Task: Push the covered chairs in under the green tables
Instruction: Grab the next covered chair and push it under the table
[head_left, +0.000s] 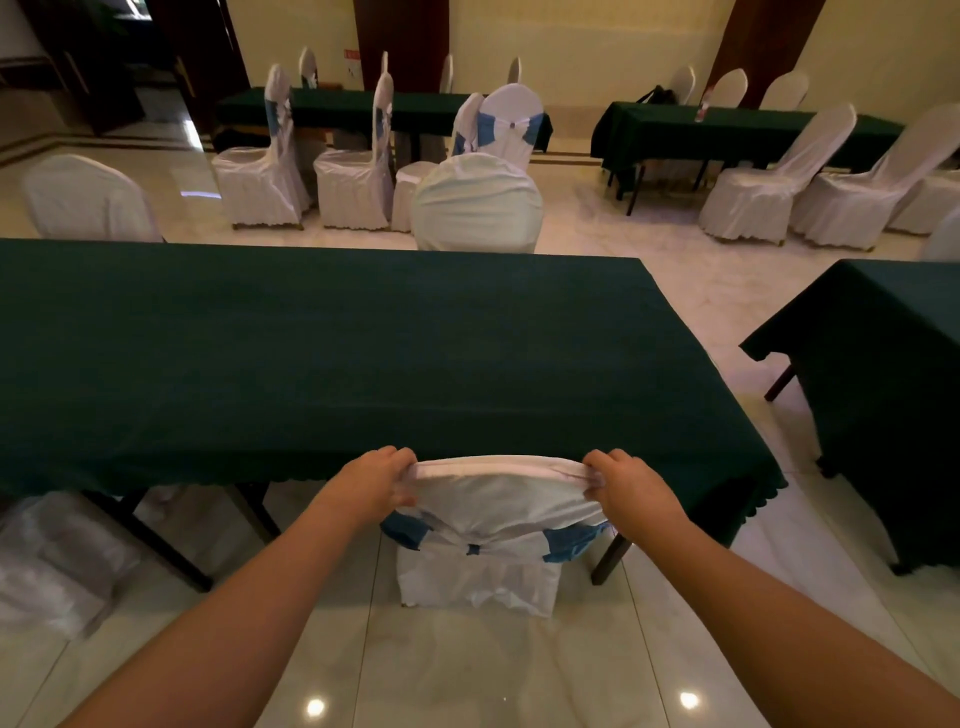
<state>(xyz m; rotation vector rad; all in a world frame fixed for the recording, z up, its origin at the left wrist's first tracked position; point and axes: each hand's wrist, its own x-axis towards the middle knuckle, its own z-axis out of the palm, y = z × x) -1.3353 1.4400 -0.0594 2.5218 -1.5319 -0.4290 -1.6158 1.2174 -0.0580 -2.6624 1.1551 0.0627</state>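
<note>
A chair in a white cover with a blue sash (493, 530) stands at the near edge of a long green-clothed table (322, 353). Its backrest top touches the hanging cloth, and its seat is hidden under the table. My left hand (376, 480) grips the left corner of the backrest top. My right hand (631, 488) grips the right corner. Both arms reach straight forward.
Two covered chairs (475, 205) (85, 200) stand at the table's far side. A second green table (893, 374) is at the right, across a floor gap. More green tables and covered chairs fill the back. Clear plastic wrapping (57, 561) lies under the table's left end.
</note>
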